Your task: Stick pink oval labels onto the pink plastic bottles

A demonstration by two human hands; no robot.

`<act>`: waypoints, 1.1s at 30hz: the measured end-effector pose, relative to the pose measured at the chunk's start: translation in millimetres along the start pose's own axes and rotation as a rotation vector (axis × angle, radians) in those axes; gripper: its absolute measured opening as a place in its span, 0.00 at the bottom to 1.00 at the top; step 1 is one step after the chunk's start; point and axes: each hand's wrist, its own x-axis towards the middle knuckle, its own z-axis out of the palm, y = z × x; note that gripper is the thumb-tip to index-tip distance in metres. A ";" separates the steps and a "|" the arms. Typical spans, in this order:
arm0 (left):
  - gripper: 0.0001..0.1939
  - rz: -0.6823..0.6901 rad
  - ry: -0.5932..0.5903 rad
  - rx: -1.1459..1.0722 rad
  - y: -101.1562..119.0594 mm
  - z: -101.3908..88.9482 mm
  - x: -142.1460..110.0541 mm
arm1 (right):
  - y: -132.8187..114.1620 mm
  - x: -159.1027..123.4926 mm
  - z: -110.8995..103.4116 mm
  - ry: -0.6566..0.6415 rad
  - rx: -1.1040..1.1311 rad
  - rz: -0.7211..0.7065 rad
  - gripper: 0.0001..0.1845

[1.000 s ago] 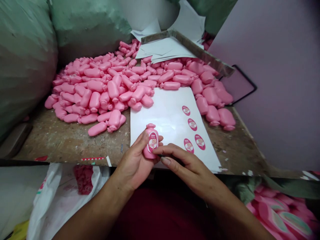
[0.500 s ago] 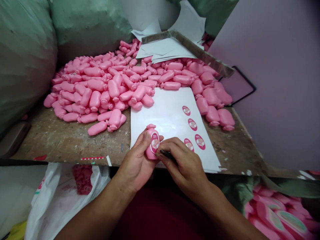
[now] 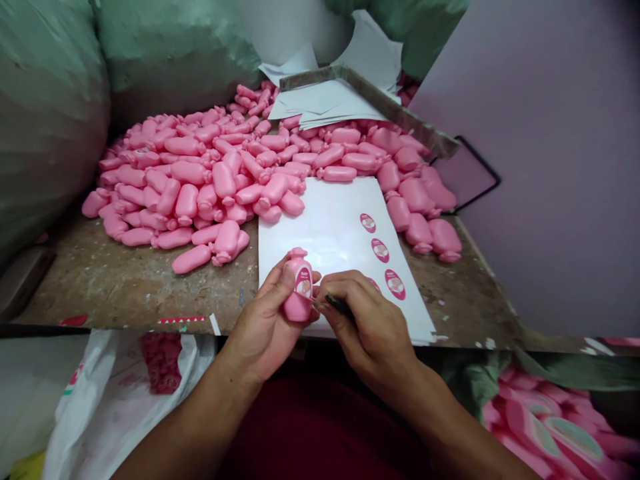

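Observation:
My left hand (image 3: 263, 320) is shut around a pink plastic bottle (image 3: 299, 307), which stands nearly upright with its cap up. An oval pink label (image 3: 303, 283) sits on the bottle's front. My right hand (image 3: 367, 327) pinches a slim black tool (image 3: 339, 305), its tip close to the label's lower edge. Just beyond lies a white backing sheet (image 3: 340, 247) carrying several oval pink labels (image 3: 381, 250). My right hand partly hides one of them.
A large heap of pink bottles (image 3: 200, 180) covers the worn wooden table (image 3: 115, 283) behind the sheet. A stack of white paper (image 3: 325, 103) lies at the back. Green sacks (image 3: 50, 113) stand left, a lilac wall (image 3: 545, 167) right, and a white plastic bag (image 3: 120, 407) below the table edge.
My right hand has curled in from extended fingers against the bottle to a pinch on the black tool, now at the label. The bottle stands more upright, and the view has shifted slightly.

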 end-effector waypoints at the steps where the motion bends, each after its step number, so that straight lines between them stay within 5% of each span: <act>1: 0.10 0.000 -0.003 0.004 0.2 -0.7 -0.1 | -0.1 0.6 -0.2 0.001 -0.003 -0.003 0.06; 9: 0.15 0.006 -0.049 0.055 2.9 -10.8 -3.6 | -6.9 0.9 -11.1 0.026 0.120 0.035 0.07; 13: 0.19 0.098 -0.032 0.117 9.6 -15.4 -5.9 | -7.5 -0.9 -20.0 -0.001 0.517 0.386 0.04; 16: 0.21 0.172 -0.099 0.206 11.4 -16.6 -9.5 | -5.1 1.2 -12.7 -0.055 0.838 0.697 0.12; 20: 0.22 0.286 -0.182 0.379 7.5 -18.1 -14.6 | -8.7 9.2 3.7 -0.089 1.163 0.883 0.20; 25: 0.22 0.319 -0.187 0.448 0.1 -18.5 -14.2 | -14.4 11.6 10.4 -0.019 1.227 0.926 0.23; 33: 0.18 0.221 -0.004 0.109 -8.6 -4.0 -4.2 | -14.1 5.4 22.5 0.157 1.010 0.716 0.13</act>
